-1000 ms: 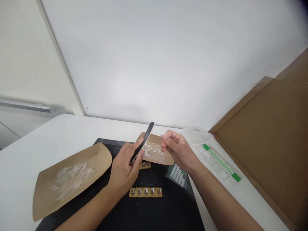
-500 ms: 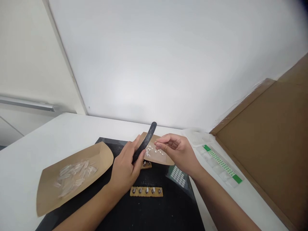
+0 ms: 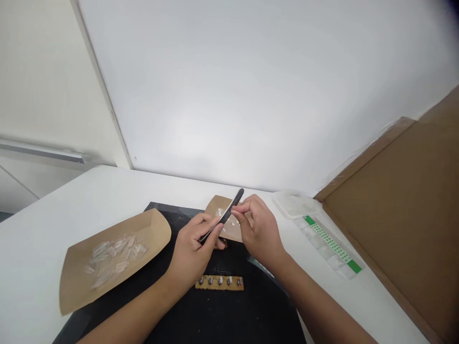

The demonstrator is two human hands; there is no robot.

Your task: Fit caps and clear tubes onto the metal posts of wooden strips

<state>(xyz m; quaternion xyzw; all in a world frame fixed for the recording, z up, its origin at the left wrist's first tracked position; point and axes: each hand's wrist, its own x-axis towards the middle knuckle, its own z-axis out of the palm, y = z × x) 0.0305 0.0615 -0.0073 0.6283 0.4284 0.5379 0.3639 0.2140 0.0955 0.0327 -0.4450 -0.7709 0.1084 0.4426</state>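
My left hand [image 3: 197, 246] is closed around the lower part of a black nail file [image 3: 234, 200], which slants up to the right with its narrow edge showing. The thumb and fingers of my right hand [image 3: 258, 222] are pinched together against the file's right side; whatever lies between the fingertips is too small to make out. Behind both hands is a brown paper tray [image 3: 215, 203] with small white false nails [image 3: 219, 211] in it. Below them, on a black mat [image 3: 229, 315], rests a tan strip [image 3: 219, 283] with several small metal holders, some bearing white pieces.
At left a larger brown paper tray [image 3: 158, 222] holds clear plastic nail tips [image 3: 116, 255]. To the right lie a translucent plastic box [image 3: 294, 204] and a clear case with a green-and-white label [image 3: 332, 244]. A brown cardboard panel [image 3: 401, 200] stands along the right side, and a white wall rises behind.
My left hand has turned the nail file so its edge faces me. My right hand's pinched fingertips have come from above the tray to the file.
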